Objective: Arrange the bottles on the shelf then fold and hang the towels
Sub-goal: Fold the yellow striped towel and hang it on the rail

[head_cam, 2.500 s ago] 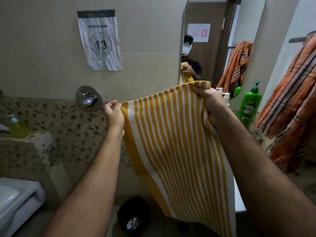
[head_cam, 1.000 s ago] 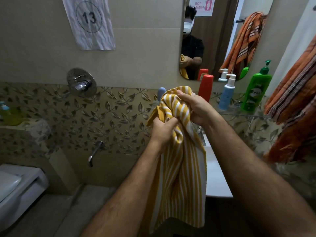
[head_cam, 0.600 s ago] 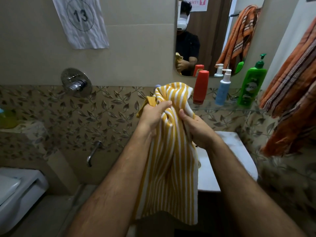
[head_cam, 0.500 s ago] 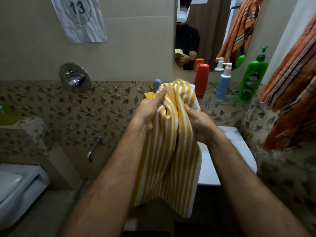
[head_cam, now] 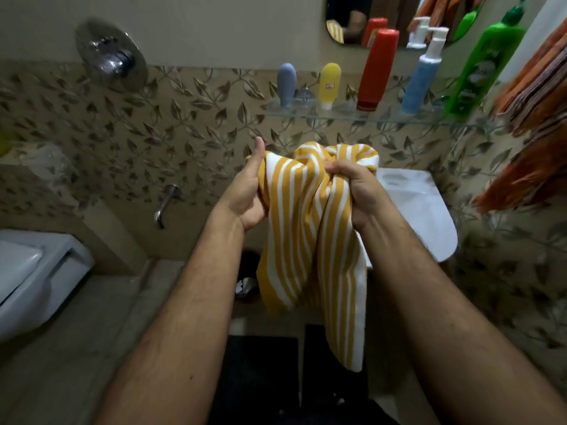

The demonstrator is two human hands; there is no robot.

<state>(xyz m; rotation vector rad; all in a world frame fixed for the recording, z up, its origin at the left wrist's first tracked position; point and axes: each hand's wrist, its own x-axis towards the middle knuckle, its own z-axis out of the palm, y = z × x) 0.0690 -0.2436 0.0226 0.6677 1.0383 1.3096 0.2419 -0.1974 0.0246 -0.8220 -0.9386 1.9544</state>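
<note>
A yellow and white striped towel (head_cam: 310, 240) hangs bunched between my hands, in front of the basin. My left hand (head_cam: 248, 191) holds its left side, thumb pointing up, fingers hidden behind the cloth. My right hand (head_cam: 356, 191) grips the gathered top from the right. On the glass shelf (head_cam: 343, 115) stand several bottles: a grey-blue one (head_cam: 286, 83), a yellow one (head_cam: 329, 84), a red one (head_cam: 378, 69), a blue pump bottle (head_cam: 425, 75) and a green pump bottle (head_cam: 483, 62).
An orange striped towel (head_cam: 534, 118) hangs at the right edge. A white basin (head_cam: 420, 210) sits under the shelf. A toilet (head_cam: 33, 277) is at the left, a wall tap (head_cam: 164, 207) beside it and a dark bin (head_cam: 247, 280) on the floor.
The towel, first held spread wide, has been gathered into a bunch and lowered. The view has tipped down, so the whole shelf shows above my hands.
</note>
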